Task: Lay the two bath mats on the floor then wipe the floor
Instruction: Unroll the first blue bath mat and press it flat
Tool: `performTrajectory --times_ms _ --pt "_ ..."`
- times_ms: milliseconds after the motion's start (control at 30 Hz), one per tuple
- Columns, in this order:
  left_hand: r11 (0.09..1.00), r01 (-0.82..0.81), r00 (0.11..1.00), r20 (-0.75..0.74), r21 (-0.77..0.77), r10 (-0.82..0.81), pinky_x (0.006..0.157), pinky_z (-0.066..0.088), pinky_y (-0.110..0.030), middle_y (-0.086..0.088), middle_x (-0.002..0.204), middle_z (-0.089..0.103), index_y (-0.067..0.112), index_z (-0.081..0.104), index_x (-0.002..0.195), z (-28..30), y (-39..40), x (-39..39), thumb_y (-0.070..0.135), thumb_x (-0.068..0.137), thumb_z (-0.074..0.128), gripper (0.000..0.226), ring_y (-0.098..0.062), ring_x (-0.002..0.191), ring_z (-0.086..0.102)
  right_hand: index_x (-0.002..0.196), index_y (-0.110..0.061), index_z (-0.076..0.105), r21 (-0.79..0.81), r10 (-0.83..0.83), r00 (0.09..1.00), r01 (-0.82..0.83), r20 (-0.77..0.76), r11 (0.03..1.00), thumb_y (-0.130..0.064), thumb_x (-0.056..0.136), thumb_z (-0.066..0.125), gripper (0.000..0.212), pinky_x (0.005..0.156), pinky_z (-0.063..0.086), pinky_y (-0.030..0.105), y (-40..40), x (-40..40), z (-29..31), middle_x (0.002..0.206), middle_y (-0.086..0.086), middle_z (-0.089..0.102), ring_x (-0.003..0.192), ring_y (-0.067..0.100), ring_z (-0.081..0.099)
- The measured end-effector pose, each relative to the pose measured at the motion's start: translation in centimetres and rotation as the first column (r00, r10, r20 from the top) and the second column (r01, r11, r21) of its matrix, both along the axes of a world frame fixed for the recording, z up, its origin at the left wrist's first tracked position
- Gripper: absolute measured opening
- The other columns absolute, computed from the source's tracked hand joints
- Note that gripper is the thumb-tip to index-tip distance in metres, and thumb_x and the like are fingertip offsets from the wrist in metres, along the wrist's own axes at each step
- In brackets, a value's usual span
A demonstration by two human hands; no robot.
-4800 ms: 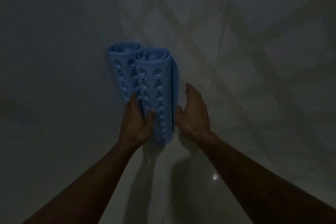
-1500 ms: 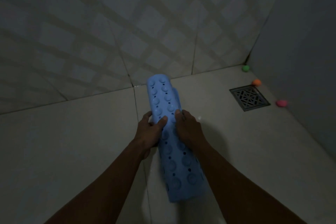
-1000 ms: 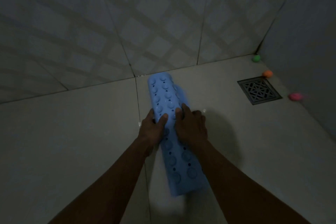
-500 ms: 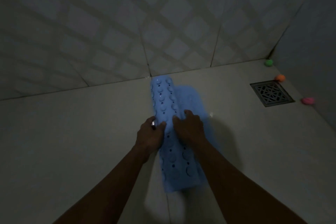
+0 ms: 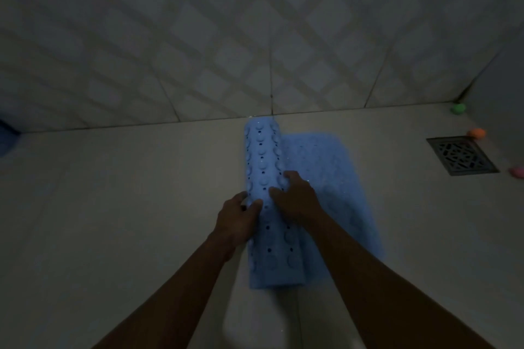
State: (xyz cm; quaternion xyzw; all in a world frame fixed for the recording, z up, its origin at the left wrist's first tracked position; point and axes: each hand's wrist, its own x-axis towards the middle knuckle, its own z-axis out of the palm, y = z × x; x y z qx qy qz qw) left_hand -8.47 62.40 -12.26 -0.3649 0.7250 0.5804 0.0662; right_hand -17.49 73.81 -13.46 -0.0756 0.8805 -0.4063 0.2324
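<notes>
A light blue bath mat (image 5: 262,156) with suction cups and small holes lies on the pale tiled floor (image 5: 113,207), partly unrolled. Its flat part (image 5: 326,167) spreads to the right of the roll. My left hand (image 5: 236,219) grips the roll's left side with the thumb on top. My right hand (image 5: 296,197) presses on the roll's right side, fingers curled over it. The roll's far end touches the base of the wall. A dark blue shape (image 5: 7,136) shows at the far left edge; I cannot tell what it is.
A tiled wall (image 5: 255,37) rises right behind the mat. A square metal floor drain (image 5: 462,159) sits at the right. A green (image 5: 458,108), an orange (image 5: 477,133) and a pink (image 5: 517,171) small object lie along the right wall.
The roll has turned leftward under both hands, and more flat mat lies on the floor to its right. Earlier the roll was lowered from the wall to the floor.
</notes>
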Motion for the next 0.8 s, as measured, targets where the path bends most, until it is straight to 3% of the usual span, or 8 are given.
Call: performTrajectory --times_ms 133,200,333,400,500,567,633,800 --pt "0.998 -0.059 0.998 0.017 -0.016 0.059 0.098 0.053 -0.047 -0.01 0.127 0.066 0.018 0.058 0.137 -0.5 -2.0 1.6 0.043 0.096 0.057 0.047 -0.029 0.111 0.065 0.13 -0.017 0.048 -0.1 -0.059 0.997 0.054 -0.044 0.993 -0.013 0.092 0.05 0.038 0.081 0.037 0.027 -2.4 0.7 0.2 0.125 0.018 0.055 0.108 0.031 0.055" --pt "0.996 -0.084 0.996 0.019 -0.009 0.084 0.097 0.054 -0.048 -0.009 0.12 0.07 0.019 0.065 0.128 -0.6 -2.9 2.4 0.045 0.096 0.055 0.042 -0.029 0.107 0.067 0.133 -0.012 0.045 -0.089 -0.053 0.997 0.048 -0.06 0.995 -0.011 0.091 0.052 0.043 0.085 0.04 0.03 -3.3 0.7 0.2 0.128 0.018 0.051 0.114 0.033 0.053" --pt "0.992 -0.123 0.992 0.025 -0.008 0.123 0.091 0.056 -0.049 -0.01 0.108 0.073 0.014 0.071 0.114 -0.9 -4.8 3.7 0.044 0.097 0.055 0.038 -0.029 0.097 0.07 0.146 -0.006 0.034 -0.055 0.079 0.997 -0.08 -0.015 0.995 -0.032 0.093 0.059 0.064 0.103 0.043 0.042 -5.9 2.2 0.3 0.141 0.02 0.046 0.125 0.036 0.05" --pt "0.991 -0.133 0.991 0.027 -0.017 0.133 0.092 0.056 -0.048 -0.011 0.109 0.073 0.013 0.072 0.111 -1.1 -5.8 4.3 0.043 0.098 0.054 0.037 -0.03 0.098 0.069 0.143 -0.008 0.037 -0.143 0.075 0.997 -0.076 -0.007 0.987 -0.029 0.093 0.06 0.059 0.101 0.045 0.04 -7.4 3.3 0.3 0.138 0.018 0.051 0.122 0.034 0.052" --pt "0.983 -0.179 0.982 0.052 -0.034 0.18 0.09 0.057 -0.048 -0.011 0.102 0.074 0.014 0.074 0.102 -1.1 -7.3 5.0 0.047 0.097 0.054 0.039 -0.03 0.094 0.07 0.135 -0.01 0.048 -0.138 0.063 0.99 -0.08 -0.126 0.987 -0.016 0.093 0.054 0.042 0.095 0.047 0.046 -9.0 3.8 0.3 0.122 0.025 0.056 0.11 0.041 0.057" --pt "0.981 -0.191 0.979 0.072 -0.022 0.193 0.09 0.057 -0.048 -0.012 0.104 0.073 0.011 0.073 0.102 -1.1 -8.3 5.5 0.052 0.095 0.054 0.045 -0.03 0.094 0.069 0.132 -0.006 0.049 -0.134 0.074 0.986 -0.094 -0.148 0.987 -0.01 0.091 0.054 0.042 0.092 0.048 0.049 -9.4 3.4 0.4 0.119 0.026 0.056 0.107 0.042 0.057" --pt "0.98 -0.199 0.975 0.097 -0.01 0.199 0.088 0.058 -0.048 -0.011 0.107 0.072 0.011 0.072 0.107 -1.0 -9.4 5.8 0.056 0.092 0.057 0.049 -0.03 0.095 0.07 0.138 -0.005 0.042 -0.106 0.101 0.99 -0.111 -0.102 0.988 -0.015 0.089 0.059 0.053 0.095 0.048 0.049 -9.7 3.3 0.3 0.126 0.024 0.054 0.112 0.039 0.056" --pt "0.987 -0.144 0.987 0.057 -0.064 0.148 0.088 0.058 -0.048 -0.006 0.112 0.071 0.02 0.068 0.118 -0.2 -12.0 4.8 0.059 0.09 0.058 0.049 -0.025 0.097 0.069 0.138 -0.009 0.041 -0.111 0.148 0.989 -0.144 0.029 0.983 -0.028 0.09 0.062 0.056 0.098 0.045 0.035 -11.7 3.7 0.1 0.136 0.013 0.052 0.12 0.03 0.054"
